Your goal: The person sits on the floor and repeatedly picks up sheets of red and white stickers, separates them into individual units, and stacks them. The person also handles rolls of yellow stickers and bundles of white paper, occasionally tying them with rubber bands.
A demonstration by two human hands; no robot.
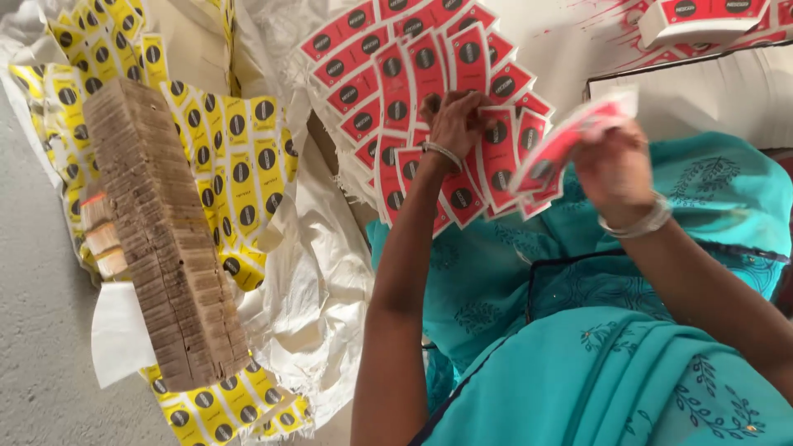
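Head view, left hand (453, 124) on glossy red flat cartons (413, 74), right hand (611, 169) pinching some.

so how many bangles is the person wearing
2 show: one silver bangle on the left wrist, by the fanned red flat cartons, and one wider silver bangle on the right wrist, below the red stack. Others may be hidden.

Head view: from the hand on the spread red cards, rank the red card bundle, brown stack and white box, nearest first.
From the left hand:
1. Bundle of red printed cards, just right, in the right hand.
2. White cardboard box, far right.
3. Tall brown stack of card edges, far left, about as distant; too close to call.
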